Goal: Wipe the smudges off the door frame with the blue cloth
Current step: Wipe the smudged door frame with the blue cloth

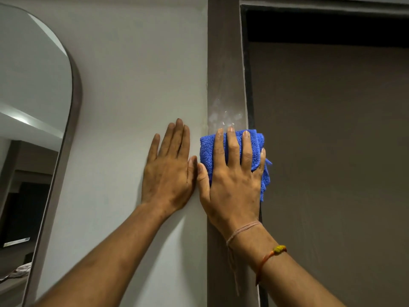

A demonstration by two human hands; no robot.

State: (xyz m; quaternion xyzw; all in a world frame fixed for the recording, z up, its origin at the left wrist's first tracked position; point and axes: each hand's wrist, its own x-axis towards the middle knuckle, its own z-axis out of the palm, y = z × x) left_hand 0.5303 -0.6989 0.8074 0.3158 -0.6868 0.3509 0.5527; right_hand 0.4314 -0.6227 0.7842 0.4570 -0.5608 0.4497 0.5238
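The one folded blue terry cloth (234,151) lay pinned under the right hand (232,180), fingers spread flat, against the brown vertical door frame (223,63); whitish smudges (225,117) showed at its twelve o'clock. The left hand (169,171), flat and empty with fingers nearly together, pressed the white wall (132,74) at nine o'clock.

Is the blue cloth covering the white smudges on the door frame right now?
No, the white smudges show just above the blue cloth, which the right hand presses on the door frame.

Left hand (169,171) flat, fingers together — right hand (232,180) flat, fingers spread.
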